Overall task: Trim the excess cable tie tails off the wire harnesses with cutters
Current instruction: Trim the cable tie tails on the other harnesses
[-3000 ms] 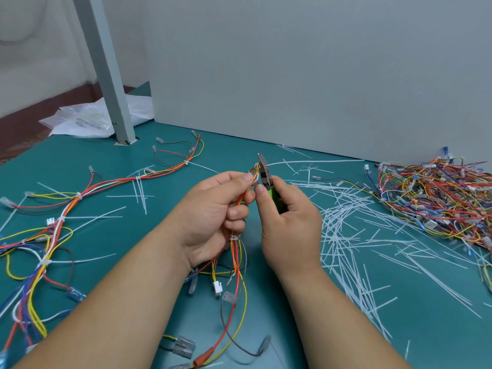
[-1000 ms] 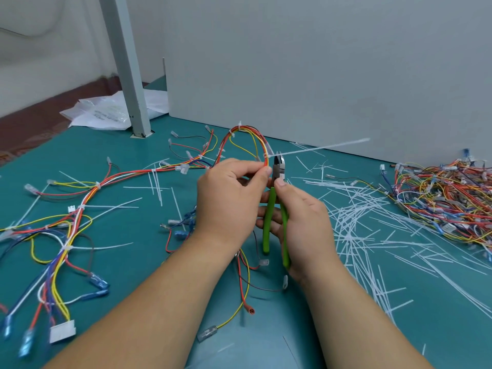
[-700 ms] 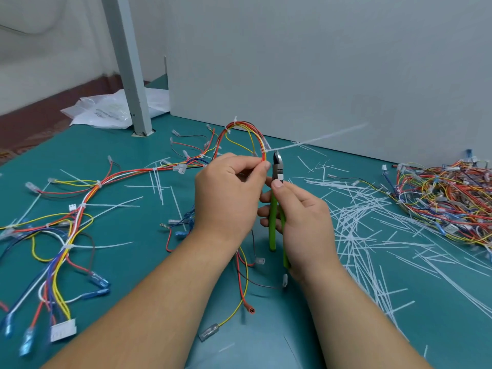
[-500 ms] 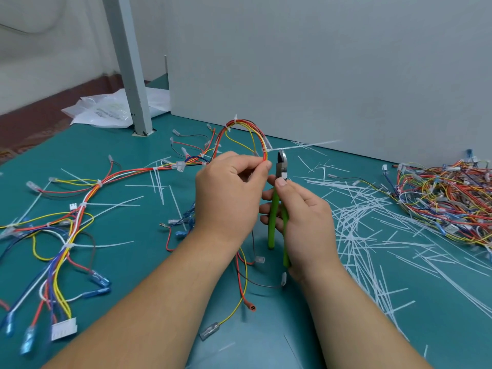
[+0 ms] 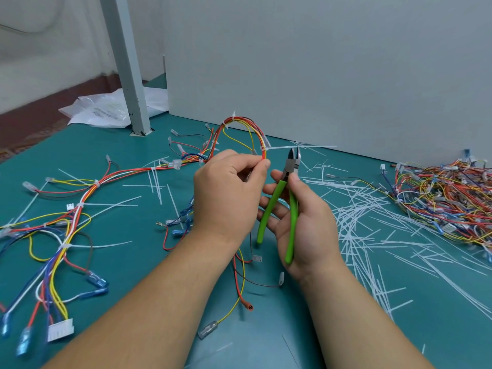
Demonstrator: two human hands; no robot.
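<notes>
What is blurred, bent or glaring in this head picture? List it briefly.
Head view: soft, even light, no harsh glare, only faint shadows on the green mat; the wide-angle lens tilts the grey post; the blue terminals at the lower left edge are smeared; the cutters and cable tie tail are sharp.

Soft even light, sharp centre, warped edges.

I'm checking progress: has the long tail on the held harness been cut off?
No, the tail juts sideways from the harness, whole, with the cutters open beside it.
</notes>
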